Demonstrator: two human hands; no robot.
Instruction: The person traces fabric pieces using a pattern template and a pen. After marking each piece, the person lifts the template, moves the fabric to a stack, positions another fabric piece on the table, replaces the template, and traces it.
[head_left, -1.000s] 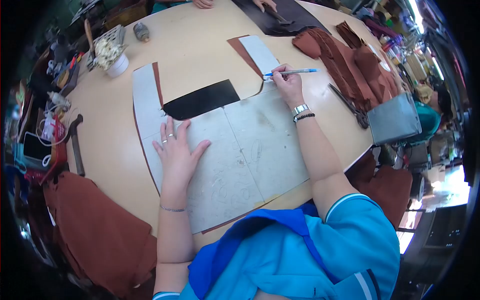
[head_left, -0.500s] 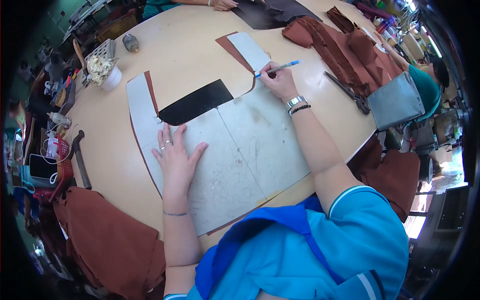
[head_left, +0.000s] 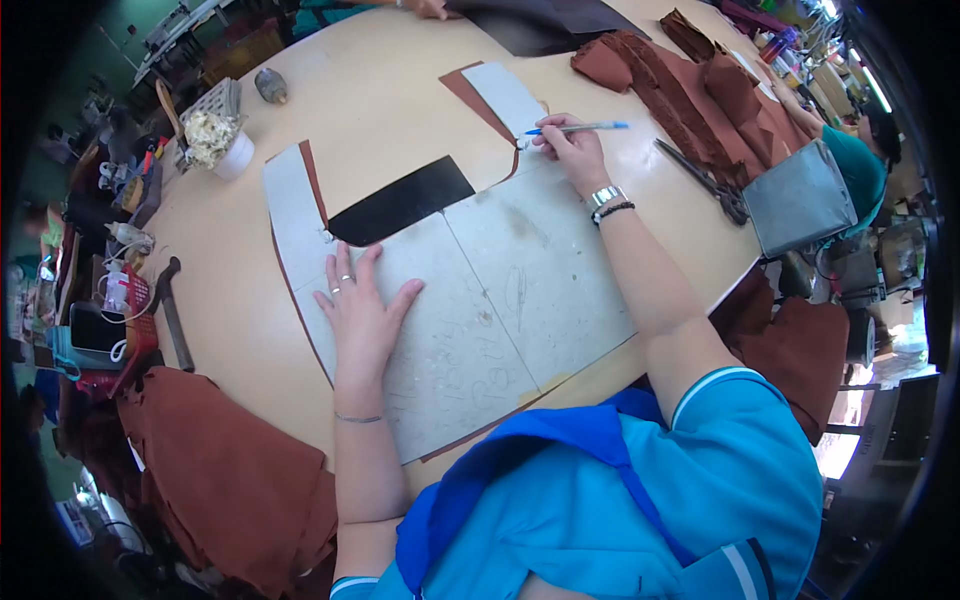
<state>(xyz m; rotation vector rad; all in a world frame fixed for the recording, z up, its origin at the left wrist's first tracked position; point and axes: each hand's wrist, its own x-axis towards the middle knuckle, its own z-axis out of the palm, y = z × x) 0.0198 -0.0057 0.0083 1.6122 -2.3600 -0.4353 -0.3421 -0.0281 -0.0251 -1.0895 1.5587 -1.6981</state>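
A large grey-white pattern template [head_left: 500,300] with two upright arms lies over brown leather [head_left: 462,90], whose edges show along its sides. My left hand [head_left: 365,310] rests flat on the template near the base of its left arm, fingers spread. In my right hand [head_left: 575,160] is a blue-tipped pen [head_left: 590,127], held almost level by the base of the right arm. The pen's tip is close to the template's inner edge. Between the two arms lies a black piece [head_left: 400,202], partly against the template's upper edge.
Scissors [head_left: 705,182] and a grey block [head_left: 800,198] lie to the right, beside crumpled brown leather [head_left: 690,100]. A hammer [head_left: 174,315] is on the left, near a white cup [head_left: 233,158] and a dark stone-like lump [head_left: 271,86]. Another person's hand [head_left: 428,8] is at the far edge.
The pen has turned to lie more level, and my right hand has shifted slightly at the right arm's base. My left hand stays on the template. The whole view has moved a little.
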